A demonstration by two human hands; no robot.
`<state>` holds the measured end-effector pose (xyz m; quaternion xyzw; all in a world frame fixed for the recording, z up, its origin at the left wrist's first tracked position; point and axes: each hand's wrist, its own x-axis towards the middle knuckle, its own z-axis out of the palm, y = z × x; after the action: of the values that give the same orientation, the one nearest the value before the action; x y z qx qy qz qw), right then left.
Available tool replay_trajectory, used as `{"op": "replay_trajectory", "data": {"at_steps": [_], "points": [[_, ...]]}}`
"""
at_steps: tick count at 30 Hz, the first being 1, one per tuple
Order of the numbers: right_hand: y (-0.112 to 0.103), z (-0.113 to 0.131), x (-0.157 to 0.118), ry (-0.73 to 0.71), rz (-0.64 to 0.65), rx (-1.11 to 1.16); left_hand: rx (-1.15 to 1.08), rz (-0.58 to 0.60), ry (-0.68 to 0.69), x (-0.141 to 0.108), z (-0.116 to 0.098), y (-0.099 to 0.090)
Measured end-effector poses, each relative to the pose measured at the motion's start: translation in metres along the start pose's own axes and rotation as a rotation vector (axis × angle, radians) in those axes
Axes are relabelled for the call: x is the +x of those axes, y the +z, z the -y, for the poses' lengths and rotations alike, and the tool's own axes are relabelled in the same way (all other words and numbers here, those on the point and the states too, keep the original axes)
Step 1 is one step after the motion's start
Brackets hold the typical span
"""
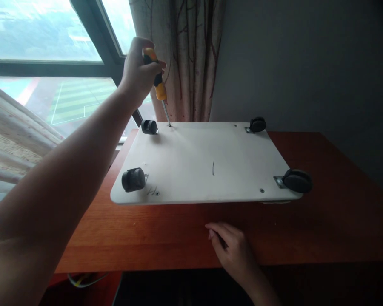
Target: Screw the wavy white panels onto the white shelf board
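Observation:
My left hand [138,70] is raised at the far left and wrapped round the handle of a yellow and black screwdriver [160,87]. The screwdriver leans, its tip down at a screw hole near the back edge of a white board [191,157]. Four corners of the board carry black casters, among them one [149,126] beside the screwdriver tip and another [133,179] at the front left. Low in the view, my right hand [232,246] is over the table's front part, apart from the board. Its thumb and forefinger are pinched together; whatever they may hold is hidden.
The board lies on a reddish-brown wooden table [332,204]. Two further casters, back right [258,124] and front right [296,181], stick up from it. Behind stand a patterned curtain [191,63] and a window [41,32]. A cable [83,284] hangs below the table's front edge.

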<state>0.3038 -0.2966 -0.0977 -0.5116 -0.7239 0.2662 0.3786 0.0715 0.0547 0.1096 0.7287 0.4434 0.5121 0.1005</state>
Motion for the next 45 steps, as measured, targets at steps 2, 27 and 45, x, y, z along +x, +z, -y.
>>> {"op": "replay_trajectory", "data": {"at_steps": [2,27,45], "points": [[0.000,0.000,0.000,0.001,0.005,0.001,0.060,0.039,-0.035,-0.003,-0.003,-0.004],[0.000,0.001,0.001,-0.006,-0.006,0.002,0.556,-0.049,0.029,-0.017,-0.027,-0.014],[0.000,0.000,0.000,0.010,-0.008,0.001,0.498,-0.057,0.082,-0.008,-0.027,-0.015]]}}
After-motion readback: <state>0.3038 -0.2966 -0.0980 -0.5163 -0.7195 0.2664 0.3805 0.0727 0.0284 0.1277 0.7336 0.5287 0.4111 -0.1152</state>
